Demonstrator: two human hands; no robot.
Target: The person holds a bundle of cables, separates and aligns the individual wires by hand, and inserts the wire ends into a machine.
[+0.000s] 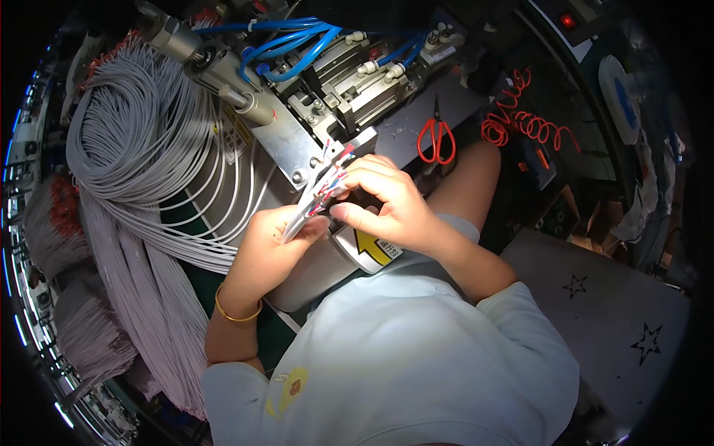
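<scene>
The left hand is gripping a small bunch of grey cables, fingers closed around the sheaths, holding the bunch slanted up toward the metal press machine. The stripped ends, showing red and blue inner cores, are fanning out just above the left thumb. The right hand is pinching at those cores with fingertips closed, apparently sorting or aligning single strands; which strand it is holding cannot be told.

In my judgement the step is being done well if the left grip is staying firm and close below the stripped ends so the cores are not splaying, while the right fingers are separating one core at a time without kinking it.

A large coil of grey cable is lying to the left. Red-handled scissors are resting on the machine table, beside a red coiled hose. Blue air tubes are running across the machine top.
</scene>
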